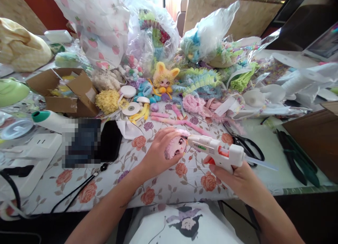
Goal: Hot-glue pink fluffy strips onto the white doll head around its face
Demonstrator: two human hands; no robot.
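A pink doll head [176, 148] with large painted eyes and fluffy pink trim is gripped in my left hand [159, 149], which wraps it from behind and above. My right hand [232, 179] holds a white hot glue gun [211, 149] by its handle, with the index finger at the red trigger. The gun's nozzle points left and meets the upper edge of the doll head; whether it touches cannot be made out. A clear glue stick [261, 163] sticks out of the gun's back. Pink fuzzy stems [182, 122] lie just beyond both hands.
Behind stands a finished-looking doll with yellow ears [163, 80], amid yarn, ribbon spools and plastic bags. Black-handled scissors [248, 149] and green-handled pliers [298, 159] lie at right. At left are a phone [109, 142], a cardboard box [63, 92] and a white power strip [39, 163].
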